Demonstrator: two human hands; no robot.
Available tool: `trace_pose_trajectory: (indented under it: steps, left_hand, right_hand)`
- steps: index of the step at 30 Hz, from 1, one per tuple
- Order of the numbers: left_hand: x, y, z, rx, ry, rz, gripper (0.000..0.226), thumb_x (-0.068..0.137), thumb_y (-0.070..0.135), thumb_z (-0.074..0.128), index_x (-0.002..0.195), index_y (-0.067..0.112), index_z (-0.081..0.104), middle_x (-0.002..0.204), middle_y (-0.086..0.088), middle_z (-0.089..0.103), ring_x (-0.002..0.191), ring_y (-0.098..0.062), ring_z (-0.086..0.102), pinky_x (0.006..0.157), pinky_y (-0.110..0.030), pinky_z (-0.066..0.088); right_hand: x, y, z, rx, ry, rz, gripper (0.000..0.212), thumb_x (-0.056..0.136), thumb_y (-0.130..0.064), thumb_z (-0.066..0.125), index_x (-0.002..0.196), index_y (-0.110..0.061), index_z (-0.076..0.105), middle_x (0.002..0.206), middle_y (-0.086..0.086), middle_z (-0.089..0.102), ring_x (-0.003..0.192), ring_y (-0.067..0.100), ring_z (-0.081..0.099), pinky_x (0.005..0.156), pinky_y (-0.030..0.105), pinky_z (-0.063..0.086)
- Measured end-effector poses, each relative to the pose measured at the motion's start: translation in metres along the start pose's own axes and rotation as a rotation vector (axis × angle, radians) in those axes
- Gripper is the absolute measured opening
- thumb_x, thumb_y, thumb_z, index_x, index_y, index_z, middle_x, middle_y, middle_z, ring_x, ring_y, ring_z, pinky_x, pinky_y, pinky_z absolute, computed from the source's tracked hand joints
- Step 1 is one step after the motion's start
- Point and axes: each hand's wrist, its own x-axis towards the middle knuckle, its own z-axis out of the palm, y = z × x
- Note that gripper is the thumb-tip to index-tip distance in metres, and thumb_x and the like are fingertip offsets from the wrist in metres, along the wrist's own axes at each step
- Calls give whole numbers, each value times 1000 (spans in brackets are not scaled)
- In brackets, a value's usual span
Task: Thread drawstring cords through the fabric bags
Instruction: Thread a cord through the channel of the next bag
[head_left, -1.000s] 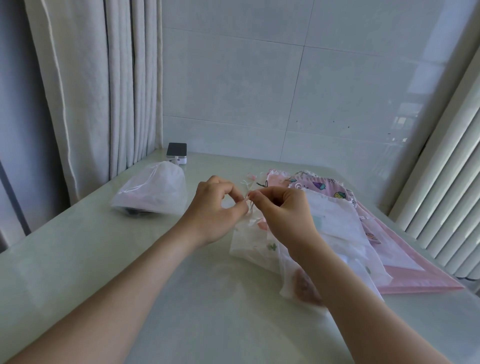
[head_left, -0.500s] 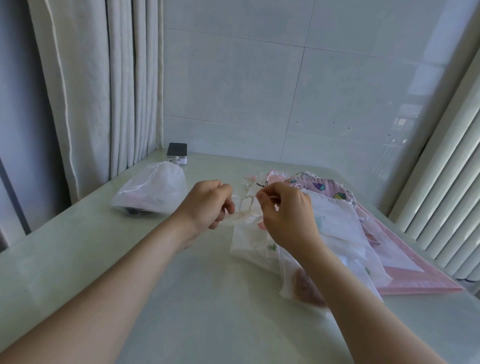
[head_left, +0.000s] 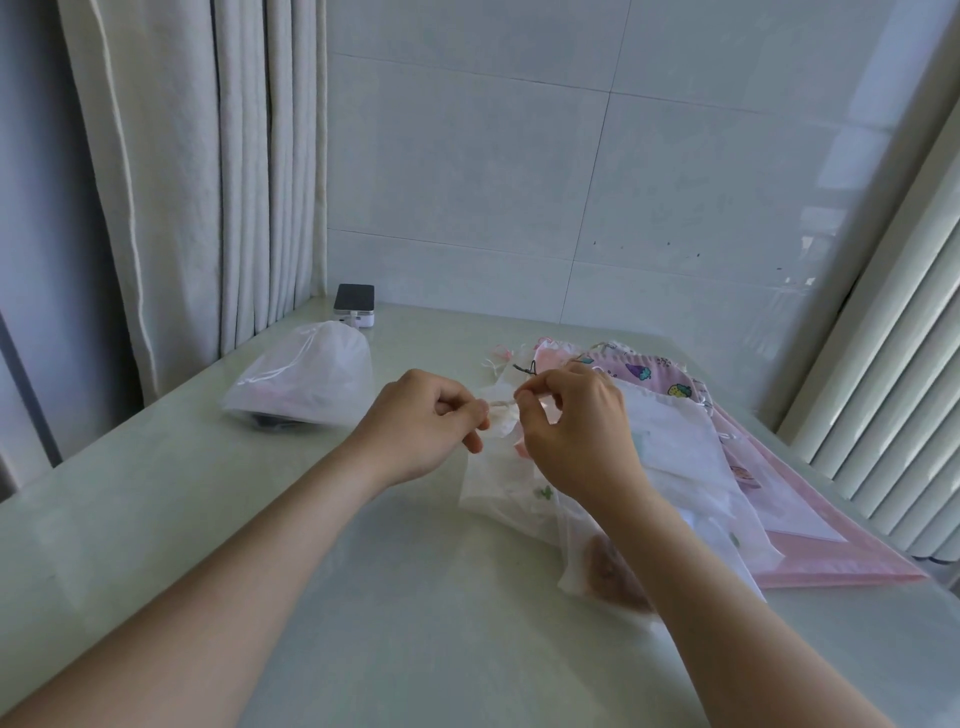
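A small white fabric bag with a faint print hangs from my hands just above the table. My left hand pinches the gathered top hem of the bag with curled fingers. My right hand pinches a thin white cord at the bag's mouth, close to the left fingertips. A dark wire threader pokes up just above my right fingers. The bag's channel is hidden between my fingertips.
A filled white drawstring bag lies at the left, with a small dark and white device behind it. A pile of pink and printed bags and pink plastic sleeves covers the right. Curtain hangs left, blinds right.
My hands drew apart half a second ago and have come close together again. The right hand has dropped slightly, and the bag top is bunched between the fingertips.
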Motion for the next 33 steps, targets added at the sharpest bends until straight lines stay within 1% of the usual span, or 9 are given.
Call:
trace_pose_trajectory:
  steps: [7,9,12,14,18,22,26,29,33]
  left_hand:
    - [4,-5,3,53,141,18,21,98,31,65,84,27,80,69,24,71,68,-1,67,56,-8,39]
    - [7,-7,3,49,188,0,16,94,31,69,84,27,80,78,19,73,80,-1,67,63,-13,42]
    - [9,-9,1,50,192,-56,13,90,34,72,79,29,77,57,18,61,65,-6,58,59,-23,39]
    - [11,-13,-1,75,185,-66,12,87,39,72,77,33,77,64,20,65,72,-4,61,64,-24,43]
    - [10,-15,-1,116,170,-38,13,87,42,74,77,33,76,54,15,52,59,-8,51,61,-25,41]
    - [8,-13,1,115,164,-22,11,92,34,69,83,30,72,87,16,73,84,0,66,70,-24,48]
    - [8,-13,4,129,132,-20,10,98,28,60,89,25,62,91,14,76,68,-2,63,67,-29,48]
    - [10,-14,3,165,164,15,10,101,28,54,93,22,54,105,13,74,76,-11,64,73,-36,53]
    - [10,-11,3,120,267,87,14,104,29,56,95,19,52,107,8,69,69,-19,63,70,-39,53]
  right_hand:
    - [-3,-1,8,45,-71,50,15,95,-13,65,89,-15,78,77,-7,74,76,12,67,75,29,52]
    - [-5,-4,8,60,-81,60,15,94,-13,66,89,-16,80,78,-8,76,75,9,68,74,25,52]
    - [-5,-7,7,64,-89,66,16,91,-14,68,87,-18,82,78,-10,77,73,5,69,69,10,48]
    - [-5,-9,6,52,-94,58,17,89,-13,68,86,-18,83,78,-10,78,73,3,69,66,2,43]
    - [-6,-10,3,28,-109,55,18,88,-14,67,87,-19,84,73,-9,76,71,7,69,67,9,46]
    - [-6,-8,4,-1,-119,70,21,88,-11,63,89,-18,83,76,-8,76,72,10,67,67,17,48]
    - [-5,-8,5,18,-99,97,20,91,-8,59,93,-16,78,83,-6,75,78,13,65,69,24,44]
    - [-4,-9,6,23,-96,73,16,93,-10,57,95,-15,72,79,-2,72,80,18,65,75,34,51]
    - [-6,-9,4,-14,-115,48,8,95,-22,57,94,-21,66,66,-8,58,70,16,60,65,43,55]
